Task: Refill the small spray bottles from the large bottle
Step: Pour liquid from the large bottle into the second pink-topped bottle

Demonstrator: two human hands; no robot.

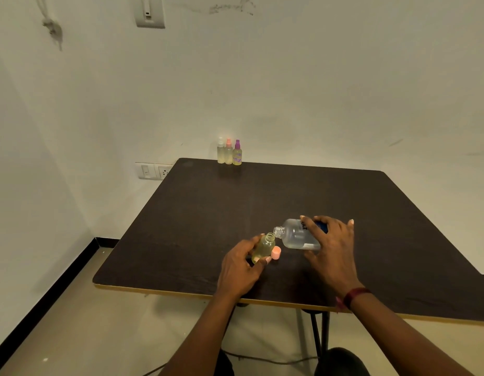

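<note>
My left hand (239, 267) grips a small uncapped bottle (263, 248) of yellowish liquid, tilted slightly to the right. My right hand (331, 248) holds the large clear bottle (296, 236) tipped on its side, its open neck touching the small bottle's mouth. A pink cap (276, 252) sits on the table beside the small bottle. Three small spray bottles stand in a row at the table's far edge: a white-topped bottle (220, 153), a pink-topped bottle (228, 154) and a purple-topped bottle (237, 156).
The dark wooden table (262, 202) stands against a white wall with a socket plate (153, 170) at its left corner. A black table leg (321, 335) and a cable on the floor (262, 360) lie under the near edge.
</note>
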